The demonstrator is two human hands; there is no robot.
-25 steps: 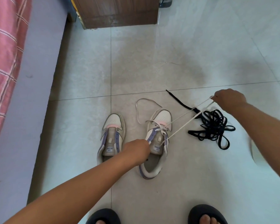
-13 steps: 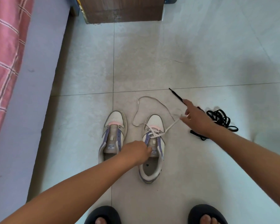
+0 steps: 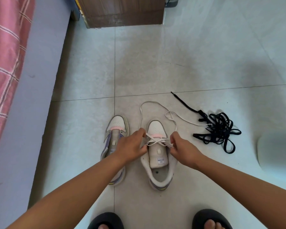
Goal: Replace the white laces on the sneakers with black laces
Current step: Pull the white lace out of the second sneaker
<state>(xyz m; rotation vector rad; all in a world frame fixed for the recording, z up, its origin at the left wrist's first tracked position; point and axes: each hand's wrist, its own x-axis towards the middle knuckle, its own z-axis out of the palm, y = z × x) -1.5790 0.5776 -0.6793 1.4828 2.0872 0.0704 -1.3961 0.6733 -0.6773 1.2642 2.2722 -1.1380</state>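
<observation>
White lace (image 3: 157,141) pinched by both hands; black laces (image 3: 219,129) beside.

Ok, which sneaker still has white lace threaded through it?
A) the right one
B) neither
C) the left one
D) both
A: the white lace crosses the eyelets of the right sneaker, pinched by the left hand and right hand; the left sneaker shows none.

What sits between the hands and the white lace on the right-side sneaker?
Nothing visible. The left hand and right hand both already pinch the white lace at the sneaker eyelets.
</observation>
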